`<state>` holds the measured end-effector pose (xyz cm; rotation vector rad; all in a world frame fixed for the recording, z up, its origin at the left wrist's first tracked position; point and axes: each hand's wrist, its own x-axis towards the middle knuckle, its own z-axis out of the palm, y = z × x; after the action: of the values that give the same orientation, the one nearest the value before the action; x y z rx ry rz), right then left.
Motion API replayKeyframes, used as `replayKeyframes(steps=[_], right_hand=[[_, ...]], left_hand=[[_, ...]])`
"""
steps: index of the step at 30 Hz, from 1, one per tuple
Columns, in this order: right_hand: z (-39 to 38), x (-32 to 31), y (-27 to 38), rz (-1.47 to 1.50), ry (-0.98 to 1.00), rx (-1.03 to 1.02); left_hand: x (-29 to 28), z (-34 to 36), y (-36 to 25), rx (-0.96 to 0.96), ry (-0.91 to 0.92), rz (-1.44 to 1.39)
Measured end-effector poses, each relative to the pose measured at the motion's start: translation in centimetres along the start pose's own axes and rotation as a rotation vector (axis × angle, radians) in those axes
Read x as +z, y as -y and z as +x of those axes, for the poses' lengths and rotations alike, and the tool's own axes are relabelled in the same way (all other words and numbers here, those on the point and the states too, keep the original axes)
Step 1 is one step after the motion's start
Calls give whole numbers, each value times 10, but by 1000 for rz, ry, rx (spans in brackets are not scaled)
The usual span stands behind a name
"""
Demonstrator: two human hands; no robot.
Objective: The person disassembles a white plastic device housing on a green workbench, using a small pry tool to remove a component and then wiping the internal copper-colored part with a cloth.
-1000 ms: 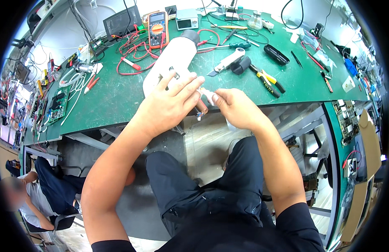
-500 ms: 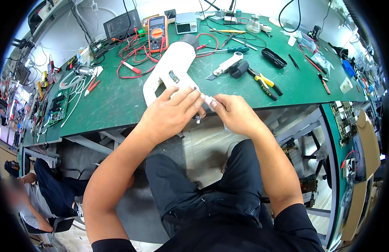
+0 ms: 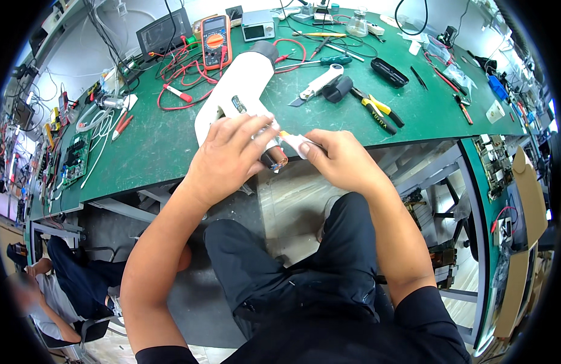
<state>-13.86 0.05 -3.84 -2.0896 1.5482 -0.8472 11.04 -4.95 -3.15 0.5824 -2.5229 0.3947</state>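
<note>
Left fingers: your left hand (image 3: 229,159) is wrapped around the near end of the white plastic housing (image 3: 235,97), just over the bench edge.
Right fingers: your right hand (image 3: 338,159) pinches a small white piece (image 3: 294,143) against that end.
Housing end: a dark cylindrical part (image 3: 275,159) shows between your hands.
Housing body: it lies on the green bench (image 3: 153,145), pointing away.
Beyond: orange multimeter (image 3: 217,41), utility knife (image 3: 320,84), yellow-handled pliers (image 3: 377,111).

Left hand (image 3: 229,159): wrapped round the near end of a long white housing (image 3: 238,85) lying on the green bench (image 3: 153,145).
Right hand (image 3: 341,159): pinching a small white piece (image 3: 292,142) at that end.
Nearby: orange multimeter (image 3: 215,39), yellow-handled pliers (image 3: 377,112).
</note>
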Motion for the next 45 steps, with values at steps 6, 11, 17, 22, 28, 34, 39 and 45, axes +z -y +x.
replayKeyframes(steps=[6, 11, 17, 22, 28, 34, 39, 45], right_hand=[[-31, -8, -23, -141, -274, -194], [-4, -21, -44, -504, -384, -90], [41, -7, -20, -673, -541, -192], [11, 48, 37, -303, -405, -237], [20, 77, 54, -308, -374, 31], [7, 74, 55, -404, -466, -25], [10, 58, 51, -244, -278, 102], [3, 53, 56, -268, -236, 65]], left_hand=[[-4, 1, 3, -272, -19, -317], [-13, -4, 20, -388, 87, -612], [-1, -10, 19, -529, -53, -808], [10, -11, 22, -618, -169, -893], [16, -6, 21, -555, -133, -594], [15, -4, 18, -533, -126, -477], [17, -3, 19, -521, -136, -454], [15, -3, 15, -529, -122, -447]])
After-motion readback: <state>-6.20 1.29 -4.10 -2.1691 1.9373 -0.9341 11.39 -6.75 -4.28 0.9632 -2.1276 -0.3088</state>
